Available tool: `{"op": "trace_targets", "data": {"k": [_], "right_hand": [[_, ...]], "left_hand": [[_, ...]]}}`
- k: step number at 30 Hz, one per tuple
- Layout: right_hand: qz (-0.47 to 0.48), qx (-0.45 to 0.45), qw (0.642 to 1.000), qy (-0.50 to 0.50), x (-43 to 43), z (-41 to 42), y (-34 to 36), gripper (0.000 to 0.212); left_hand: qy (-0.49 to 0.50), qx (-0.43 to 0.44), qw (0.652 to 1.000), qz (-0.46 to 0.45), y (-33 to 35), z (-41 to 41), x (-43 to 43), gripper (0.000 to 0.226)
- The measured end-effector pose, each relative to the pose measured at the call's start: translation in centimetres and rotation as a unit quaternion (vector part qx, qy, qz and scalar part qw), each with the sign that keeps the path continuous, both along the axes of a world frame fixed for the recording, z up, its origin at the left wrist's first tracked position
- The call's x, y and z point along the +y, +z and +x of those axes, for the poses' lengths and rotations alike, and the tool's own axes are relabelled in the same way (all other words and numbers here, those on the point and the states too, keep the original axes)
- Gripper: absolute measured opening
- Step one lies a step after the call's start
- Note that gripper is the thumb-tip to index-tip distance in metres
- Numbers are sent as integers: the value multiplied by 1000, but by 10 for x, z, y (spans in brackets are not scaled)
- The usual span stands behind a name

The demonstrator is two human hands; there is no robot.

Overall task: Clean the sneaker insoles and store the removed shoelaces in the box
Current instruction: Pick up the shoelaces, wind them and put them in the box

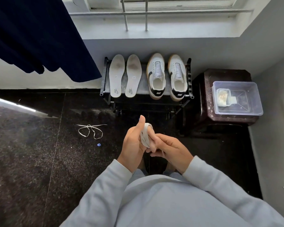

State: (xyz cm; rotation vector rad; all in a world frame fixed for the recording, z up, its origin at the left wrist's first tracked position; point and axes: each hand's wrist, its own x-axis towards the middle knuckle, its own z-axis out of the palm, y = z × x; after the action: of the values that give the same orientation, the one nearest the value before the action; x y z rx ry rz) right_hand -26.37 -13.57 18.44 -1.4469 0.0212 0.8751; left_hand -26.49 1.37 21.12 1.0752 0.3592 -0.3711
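Observation:
A white shoelace [145,135] is wound in loops around the fingers of my left hand [134,143]. My right hand [170,149] pinches the lace's end beside it. A second white shoelace [90,131] lies loose on the dark floor to the left. Two white insoles [125,76], stained at the toes, lie side by side on the black shoe rack [103,79]. The pair of white laceless sneakers [167,77] stands to their right on the same rack. A clear plastic box [251,99] sits open on a dark brown stool [208,95] at the right.
Inside the box lie a small tray and a cloth [223,99]. A dark blue curtain [39,38] hangs at the upper left. A small blue object [98,144] lies on the floor near the loose lace. The grey wall and barred window are behind the rack.

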Motion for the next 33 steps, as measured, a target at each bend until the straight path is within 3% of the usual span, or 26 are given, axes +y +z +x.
{"op": "trace_targets", "data": {"k": [4,9,12,17,22,26,33], "right_hand": [[26,-4,999,-32,17,-8,6,29],[30,52,994,-93,33,-11,10,29],[-36,-4,994,-100,36,-13,9,27],[-151,-145,971,-112,45,-11,3,20],[-189,-264,938,-122,51,-14,-2,22],[-233,-386,878,-163,55,-15,-12,19],[-263,-395,862,-176,49,-9,-27,11]], "left_hand": [[88,14,996,-16,0,2,4,58],[73,-25,988,136,-12,4,11,60],[47,-42,984,166,-17,3,17,61],[22,8,993,116,-21,-1,22,63],[63,56,996,12,-22,2,26,63],[89,83,991,-65,-22,7,26,62],[87,115,981,-126,-29,8,10,51]]}}
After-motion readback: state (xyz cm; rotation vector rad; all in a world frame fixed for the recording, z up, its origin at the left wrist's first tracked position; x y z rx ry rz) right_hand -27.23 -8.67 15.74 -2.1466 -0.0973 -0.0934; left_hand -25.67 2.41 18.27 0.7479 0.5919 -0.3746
